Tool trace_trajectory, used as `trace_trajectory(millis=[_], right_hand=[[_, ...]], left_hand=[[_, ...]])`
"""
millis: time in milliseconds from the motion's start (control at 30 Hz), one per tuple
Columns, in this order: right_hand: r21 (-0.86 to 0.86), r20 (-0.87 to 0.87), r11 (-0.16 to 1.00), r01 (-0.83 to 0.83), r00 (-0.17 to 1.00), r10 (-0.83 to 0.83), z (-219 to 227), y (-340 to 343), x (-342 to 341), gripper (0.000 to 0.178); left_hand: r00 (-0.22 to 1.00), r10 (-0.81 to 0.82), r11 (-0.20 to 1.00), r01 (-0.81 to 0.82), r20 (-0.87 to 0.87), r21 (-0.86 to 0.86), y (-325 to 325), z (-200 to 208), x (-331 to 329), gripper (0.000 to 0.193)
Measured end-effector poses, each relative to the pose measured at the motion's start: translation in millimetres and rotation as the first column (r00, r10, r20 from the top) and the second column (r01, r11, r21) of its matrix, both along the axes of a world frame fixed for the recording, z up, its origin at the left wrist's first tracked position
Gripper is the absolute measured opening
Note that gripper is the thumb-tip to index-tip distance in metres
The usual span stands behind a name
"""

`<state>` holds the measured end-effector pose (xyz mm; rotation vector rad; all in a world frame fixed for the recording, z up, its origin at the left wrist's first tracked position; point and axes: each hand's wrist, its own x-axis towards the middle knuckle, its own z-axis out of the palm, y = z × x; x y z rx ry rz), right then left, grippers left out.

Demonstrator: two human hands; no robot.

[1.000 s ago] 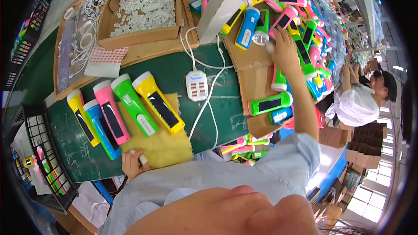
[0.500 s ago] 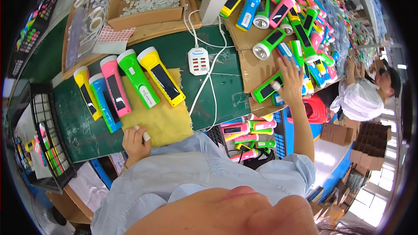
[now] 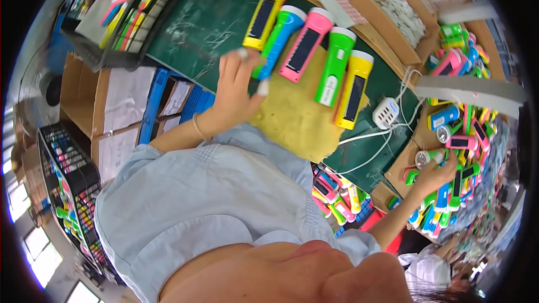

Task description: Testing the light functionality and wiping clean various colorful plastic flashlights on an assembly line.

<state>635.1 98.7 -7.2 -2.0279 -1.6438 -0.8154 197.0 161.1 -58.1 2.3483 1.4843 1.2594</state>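
Observation:
My left hand [image 3: 237,87], with white covers on fingertips, reaches over the green work table with thumb and fingers apart. It is at the lower end of a blue-and-green flashlight [image 3: 277,39]; whether it touches is unclear. Beside that lie a yellow flashlight [image 3: 264,15], a pink flashlight [image 3: 306,45], a green flashlight [image 3: 336,67] and another yellow flashlight [image 3: 355,91], several with dark panels facing up. Some rest on a yellow cloth [image 3: 297,129]. At the right, my right hand [image 3: 437,177] is over a heap of flashlights, thumb against a green-and-white flashlight [image 3: 428,157], fingers spread.
A white multi-port charger [image 3: 386,113] with cables lies right of the cloth. Behind it stands a cardboard box of small white parts [image 3: 396,17], near a grey post [image 3: 469,88]. Black crates [image 3: 135,28] are at the left. More flashlights [image 3: 339,196] sit below the table edge.
The view has swung, so the table appears farther right and tilted. My left hand has moved from the cloth's edge up to the flashlight row; my right hand has shifted within the heap.

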Motion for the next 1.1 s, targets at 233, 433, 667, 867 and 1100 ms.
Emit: trace_trajectory(millis=[233, 433, 667, 867, 1100], right_hand=[[0.044, -0.468, 0.917, -0.397, 0.803, 0.37, -33.8, 17.7, -240.7, 0.021], [0.234, -0.673, 0.851, -0.471, 0.553, 0.491, -38.7, 5.3, -283.2, 0.014], [0.568, -0.621, 0.758, -0.322, -0.771, 0.138, -20.7, 24.9, -319.4, 0.05], [0.244, -0.896, 0.875, -0.419, 0.247, 0.369, -16.2, 12.8, -288.8, 0.03], [-0.405, -0.815, 0.537, -0.74, 0.559, 0.156, -10.4, -36.7, -271.4, 0.024]], left_hand=[[0.983, 0.184, 0.877, -0.156, 0.018, -0.455, 74.1, -27.8, -18.3, 0.06], [0.918, 0.119, 0.895, 0.065, 0.377, -0.441, 97.4, -42.1, -40.8, 0.049], [0.219, 0.365, -0.153, 0.973, 0.905, -0.173, -3.2, -11.1, -22.2, 0.045], [0.299, -0.152, 0.18, 0.945, 0.942, -0.271, -2.4, -1.6, -20.1, 0.044], [0.203, 0.317, 0.201, 0.94, 0.926, -0.275, -12.6, 5.6, 12.4, 0.031]])
